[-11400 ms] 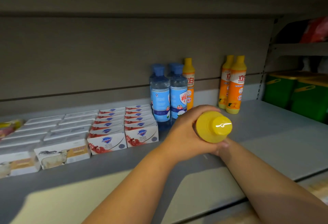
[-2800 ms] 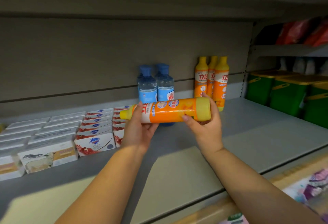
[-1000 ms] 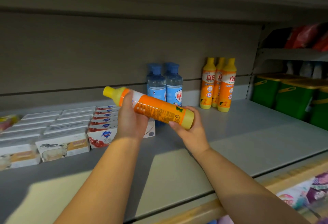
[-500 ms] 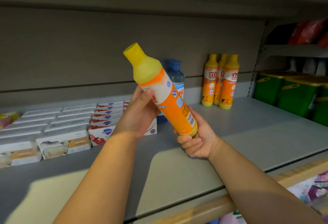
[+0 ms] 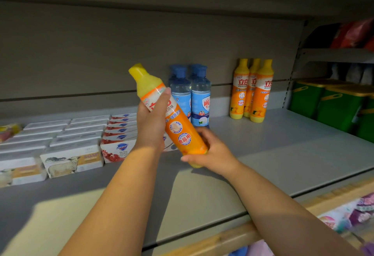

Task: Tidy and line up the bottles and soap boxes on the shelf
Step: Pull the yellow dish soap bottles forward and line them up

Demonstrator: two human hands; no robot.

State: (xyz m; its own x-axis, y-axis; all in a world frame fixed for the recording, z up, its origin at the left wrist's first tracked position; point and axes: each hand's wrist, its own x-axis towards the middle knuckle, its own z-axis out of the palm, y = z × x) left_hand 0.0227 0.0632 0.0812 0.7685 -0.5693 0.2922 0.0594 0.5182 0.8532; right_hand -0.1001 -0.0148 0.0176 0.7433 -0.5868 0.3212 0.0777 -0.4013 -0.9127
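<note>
Bottle raised cap-up and turned label-forward, not yet set down

The orange bottle [image 5: 178, 132], held almost level a second ago, is now tilted with its cap toward the upper left at frame centre, front label shown, and is brought low over the shelf [image 5: 283, 154]. It is gripped below the shoulder by the left hand [image 5: 151, 126] and clasped round its base by the right hand [image 5: 212, 150]. Placement beside the three matching bottles [image 5: 252, 91] at centre right is judged likely; the blue bottles [image 5: 190, 97] and soap boxes [image 5: 81, 140] are already seen in rows.

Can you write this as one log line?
held: orange bottle, tilted, cap up-left | left hand: grips its middle | right hand: holds its base | status: not yet standing
</note>
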